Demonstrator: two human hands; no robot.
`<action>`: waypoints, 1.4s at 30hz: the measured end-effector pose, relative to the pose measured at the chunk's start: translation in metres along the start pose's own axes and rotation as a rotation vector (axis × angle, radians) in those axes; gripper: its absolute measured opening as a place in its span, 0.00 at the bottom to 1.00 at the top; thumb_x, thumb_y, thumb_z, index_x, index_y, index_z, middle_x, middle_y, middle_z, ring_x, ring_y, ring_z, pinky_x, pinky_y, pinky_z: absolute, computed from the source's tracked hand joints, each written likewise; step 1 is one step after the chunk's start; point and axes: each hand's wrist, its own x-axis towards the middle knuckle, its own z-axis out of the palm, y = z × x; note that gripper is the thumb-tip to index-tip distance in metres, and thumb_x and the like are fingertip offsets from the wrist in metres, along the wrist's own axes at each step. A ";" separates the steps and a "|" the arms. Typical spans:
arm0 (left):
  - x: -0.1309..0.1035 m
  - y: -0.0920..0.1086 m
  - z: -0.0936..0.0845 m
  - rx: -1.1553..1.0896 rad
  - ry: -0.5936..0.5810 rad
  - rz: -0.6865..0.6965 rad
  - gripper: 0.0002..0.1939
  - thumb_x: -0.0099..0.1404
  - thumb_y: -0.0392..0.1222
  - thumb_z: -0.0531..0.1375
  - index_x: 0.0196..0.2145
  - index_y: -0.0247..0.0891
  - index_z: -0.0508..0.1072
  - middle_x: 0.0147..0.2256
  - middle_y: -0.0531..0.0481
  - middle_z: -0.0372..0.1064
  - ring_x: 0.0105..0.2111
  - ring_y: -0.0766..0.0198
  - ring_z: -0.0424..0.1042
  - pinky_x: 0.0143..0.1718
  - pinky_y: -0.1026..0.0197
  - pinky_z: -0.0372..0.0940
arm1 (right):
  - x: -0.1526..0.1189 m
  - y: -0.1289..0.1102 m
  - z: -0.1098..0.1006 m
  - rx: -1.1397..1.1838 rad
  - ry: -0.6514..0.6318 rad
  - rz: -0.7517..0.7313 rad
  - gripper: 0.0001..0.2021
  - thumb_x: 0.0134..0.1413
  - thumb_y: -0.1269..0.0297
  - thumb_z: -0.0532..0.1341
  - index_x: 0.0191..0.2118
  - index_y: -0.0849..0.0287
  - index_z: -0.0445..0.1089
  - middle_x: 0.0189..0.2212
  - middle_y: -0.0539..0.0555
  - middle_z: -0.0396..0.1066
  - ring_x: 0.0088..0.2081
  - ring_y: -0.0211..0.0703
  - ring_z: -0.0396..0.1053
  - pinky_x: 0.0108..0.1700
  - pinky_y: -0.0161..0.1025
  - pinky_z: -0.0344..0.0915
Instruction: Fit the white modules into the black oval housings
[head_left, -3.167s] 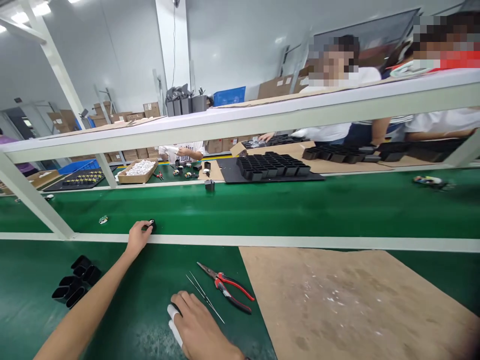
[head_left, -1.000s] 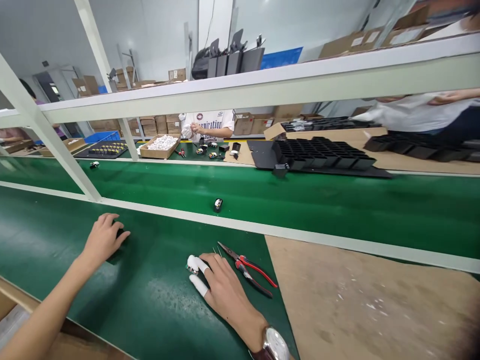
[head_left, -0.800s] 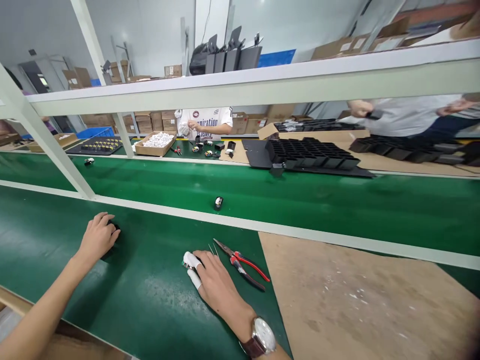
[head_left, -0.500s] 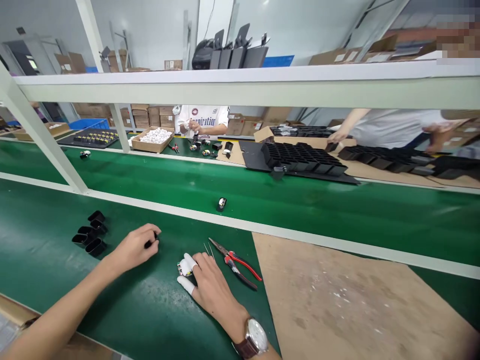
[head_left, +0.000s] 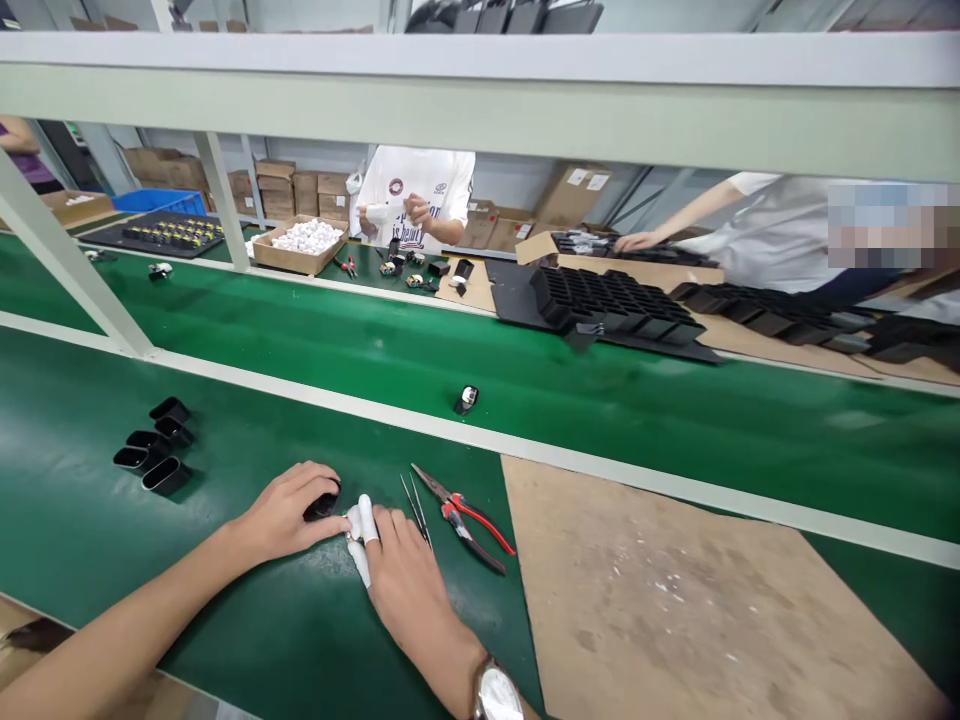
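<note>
"What is the left hand (head_left: 294, 512) doing?"

"It rests low over the bench (head_left: 300, 645), its grip curled around a black cup (head_left: 321, 507). Its thumb reaches across to a small white piece (head_left: 355, 524)."

"And the right hand (head_left: 411, 570)?"

"Its grip is on that same white piece, pinched at the fingertips, right beside the cup. The thumb and forefinger wear white covers (head_left: 368, 518) (so white on white, and the piece's outline is hard to make out). There's a watch (head_left: 498, 692) on that wrist."

"Is the piece inside the cup?"

"I can't tell; the fingers hide where the two meet."

"What lies around them?"

"Tweezers (head_left: 417, 512) just past the right hand, then red-and-black pliers (head_left: 466, 522), jaws pointing away from the person. A cardboard sheet (head_left: 675, 600) lies to the right of the pliers, dotted with white flecks."

"Other cups?"

"Five in a cluster (head_left: 166, 477) on the bench, off to the left. Another cup (head_left: 467, 399), with something white in it, sits on the green strip (head_left: 315, 335) beyond the pale rail (head_left: 337, 407)."

"Anyone opposite?"

"A person in a white shirt (head_left: 442, 190), hands raised, near a box (head_left: 289, 262) of white pieces."
</note>
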 end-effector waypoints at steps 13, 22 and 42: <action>-0.003 -0.006 -0.011 0.036 -0.014 -0.047 0.17 0.73 0.49 0.64 0.54 0.41 0.67 0.49 0.41 0.75 0.47 0.51 0.76 0.48 0.48 0.72 | 0.005 0.000 -0.007 0.006 0.012 -0.029 0.14 0.66 0.67 0.63 0.55 0.61 0.74 0.47 0.65 0.72 0.42 0.58 0.70 0.41 0.53 0.74; -0.004 -0.007 -0.019 -0.056 -0.089 -0.171 0.35 0.67 0.52 0.69 0.65 0.44 0.61 0.56 0.40 0.71 0.55 0.45 0.73 0.56 0.43 0.71 | 0.008 0.019 -0.022 0.286 0.100 -0.009 0.29 0.70 0.73 0.53 0.73 0.62 0.50 0.56 0.65 0.72 0.51 0.58 0.72 0.50 0.56 0.77; -0.007 0.007 -0.003 -0.142 -0.083 -0.003 0.37 0.74 0.37 0.62 0.73 0.49 0.49 0.60 0.41 0.71 0.60 0.49 0.69 0.60 0.43 0.66 | 0.012 0.010 -0.033 0.357 0.425 0.005 0.30 0.65 0.78 0.60 0.70 0.64 0.57 0.52 0.64 0.73 0.49 0.54 0.70 0.48 0.52 0.74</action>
